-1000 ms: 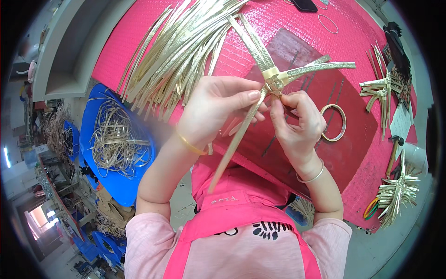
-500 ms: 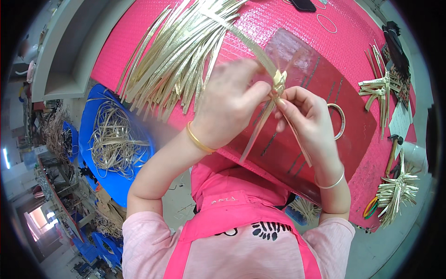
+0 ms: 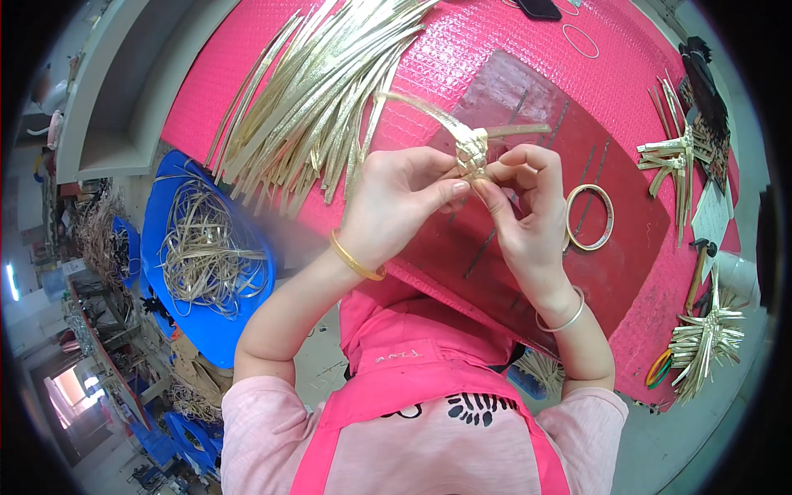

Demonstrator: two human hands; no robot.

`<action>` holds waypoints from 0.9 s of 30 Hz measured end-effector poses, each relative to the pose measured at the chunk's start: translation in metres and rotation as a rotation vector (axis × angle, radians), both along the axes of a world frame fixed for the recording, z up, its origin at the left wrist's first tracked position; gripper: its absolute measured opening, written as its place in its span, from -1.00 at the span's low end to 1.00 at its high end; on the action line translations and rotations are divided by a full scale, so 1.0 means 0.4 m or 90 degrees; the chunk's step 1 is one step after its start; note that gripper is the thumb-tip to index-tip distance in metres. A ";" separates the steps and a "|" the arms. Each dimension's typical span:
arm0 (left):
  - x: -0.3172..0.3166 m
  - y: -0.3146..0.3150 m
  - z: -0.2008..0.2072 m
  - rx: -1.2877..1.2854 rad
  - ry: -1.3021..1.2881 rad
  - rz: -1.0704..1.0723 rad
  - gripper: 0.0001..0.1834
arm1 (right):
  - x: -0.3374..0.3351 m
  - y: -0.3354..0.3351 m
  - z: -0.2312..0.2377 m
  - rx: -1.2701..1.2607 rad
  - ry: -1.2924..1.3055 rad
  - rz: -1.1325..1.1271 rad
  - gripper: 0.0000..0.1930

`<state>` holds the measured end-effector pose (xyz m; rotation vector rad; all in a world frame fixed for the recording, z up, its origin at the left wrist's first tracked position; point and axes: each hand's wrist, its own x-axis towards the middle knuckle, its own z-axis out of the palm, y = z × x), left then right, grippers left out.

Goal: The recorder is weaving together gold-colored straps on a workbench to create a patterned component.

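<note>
A small woven piece of gold strips (image 3: 471, 152) is held up between my two hands, with loose strip ends sticking out to the upper left and to the right. My left hand (image 3: 406, 195) pinches its lower left edge between thumb and fingers. On the other side, my right hand (image 3: 521, 191) grips the lower right edge the same way, its fingers curled. Both hands are over a dark red board (image 3: 610, 264). Past my left hand lies a large pile of flat gold strips (image 3: 322, 107). Beside my right hand rests a roll of tape (image 3: 607, 216).
Pink covering (image 3: 450, 49) lies over the table. A blue bin (image 3: 216, 337) with tangled strips (image 3: 206, 256) stands at the left. Along the right edge are woven gold pieces (image 3: 681, 153), a hammer (image 3: 700, 268) and a bundle of strips (image 3: 705, 334). A phone (image 3: 540, 8) lies at the far edge.
The woven piece has turned and shifted slightly left; its long strip ends point elsewhere. Both hands now pinch its lower edge. My right hand has moved left, uncovering more of the tape roll.
</note>
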<state>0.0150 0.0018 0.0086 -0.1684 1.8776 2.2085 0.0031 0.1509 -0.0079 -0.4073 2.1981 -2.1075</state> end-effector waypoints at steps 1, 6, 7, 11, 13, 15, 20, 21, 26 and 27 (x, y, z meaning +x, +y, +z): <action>-0.003 -0.004 0.014 -0.063 -0.003 -0.021 -0.80 | -0.002 0.002 -0.007 0.056 0.052 -0.005 -0.74; -0.004 -0.013 0.013 -0.068 -0.048 -0.027 -0.83 | -0.033 0.025 0.007 0.050 0.033 0.020 -0.80; -0.003 -0.015 0.012 -0.040 -0.065 -0.042 -0.83 | -0.040 0.042 0.011 0.158 0.072 0.044 -0.85; -0.009 -0.034 0.007 0.150 -0.137 -0.120 -0.86 | -0.032 0.046 0.047 0.226 0.053 0.058 -0.93; -0.008 -0.031 -0.002 0.212 -0.150 -0.121 -0.86 | -0.021 0.039 0.045 0.188 0.038 0.034 -0.92; -0.003 -0.027 -0.013 0.272 -0.163 -0.119 -0.87 | -0.013 0.029 0.041 0.195 0.104 0.010 -0.92; 0.013 0.003 -0.004 0.164 -0.035 -0.005 -0.85 | 0.020 0.023 0.049 0.059 -0.015 -0.001 -0.88; 0.017 0.012 0.004 0.164 -0.034 -0.005 -0.85 | 0.022 0.029 0.058 0.058 -0.042 0.007 -0.86; 0.031 0.029 0.023 0.049 0.015 0.041 -0.87 | 0.007 0.018 0.020 0.019 -0.003 -0.022 -0.87; 0.028 0.019 0.035 0.016 -0.004 0.010 -0.85 | 0.005 0.020 0.016 0.079 0.067 -0.044 -0.89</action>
